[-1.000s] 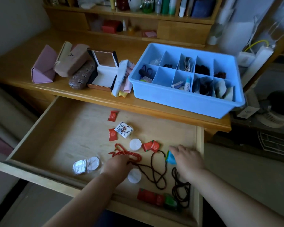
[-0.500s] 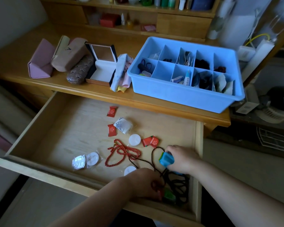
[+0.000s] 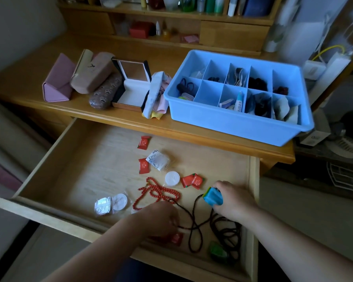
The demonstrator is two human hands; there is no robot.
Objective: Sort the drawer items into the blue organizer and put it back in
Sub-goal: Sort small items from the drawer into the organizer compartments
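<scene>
The blue organizer (image 3: 238,129) stands on the desk at the right, with small items in several compartments. Below it the open drawer (image 3: 49,217) holds red packets (image 3: 193,181), a red bead string (image 3: 157,192), a dark bead cord (image 3: 194,220), black hair ties (image 3: 226,231), a green packet (image 3: 217,249), white round lids (image 3: 172,178) and a white wrapped square (image 3: 158,162). My left hand (image 3: 161,218) is curled over a red packet (image 3: 176,239) near the drawer's front. My right hand (image 3: 234,200) grips a small blue packet (image 3: 212,197) just above the cord.
On the desk's left lie a pink case (image 3: 57,84), a beige case (image 3: 92,76), a brown patterned case (image 3: 105,94), an open mirrored box (image 3: 132,86) and folded cloths (image 3: 157,98). Shelves with bottles rise behind. A silver packet (image 3: 102,205) lies at the drawer's front left.
My left hand moved from the red beads to the drawer's front and took a red packet away from the green one. My right hand still holds the blue packet, slightly shifted.
</scene>
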